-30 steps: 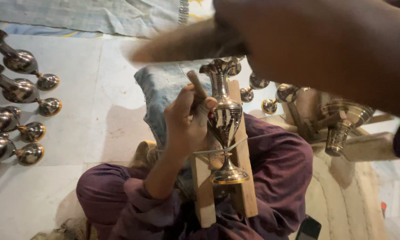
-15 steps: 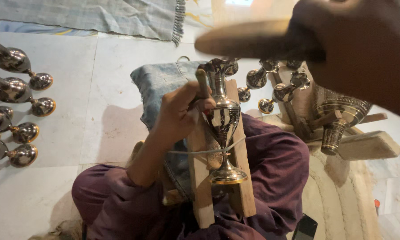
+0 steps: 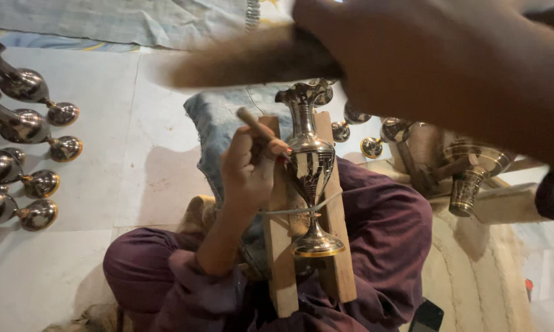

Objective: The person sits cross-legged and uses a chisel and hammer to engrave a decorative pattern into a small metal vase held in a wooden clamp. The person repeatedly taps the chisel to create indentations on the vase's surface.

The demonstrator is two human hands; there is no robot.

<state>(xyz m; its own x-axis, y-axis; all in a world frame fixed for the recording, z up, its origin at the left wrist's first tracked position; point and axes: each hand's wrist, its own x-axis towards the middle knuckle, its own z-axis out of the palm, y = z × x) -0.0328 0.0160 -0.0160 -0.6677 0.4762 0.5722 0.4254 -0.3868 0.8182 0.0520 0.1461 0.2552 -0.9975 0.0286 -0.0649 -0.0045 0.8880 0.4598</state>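
Head view, chiselling a vase (image 3: 310, 163).
Left hand (image 3: 249, 169) pinching chisel (image 3: 255, 125), right hand (image 3: 424, 58) clenching raised mallet (image 3: 246, 61); needing square aim next.

No packages, labels or signs in view. One possible screen: a dark rectangular device (image 3: 426, 316) at the bottom edge, tilted, face unlit.

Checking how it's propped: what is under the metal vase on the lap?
The vase lies on two wooden slats, with a cord across its stem. Purple cloth lies beneath; the gap between the slats is covered.
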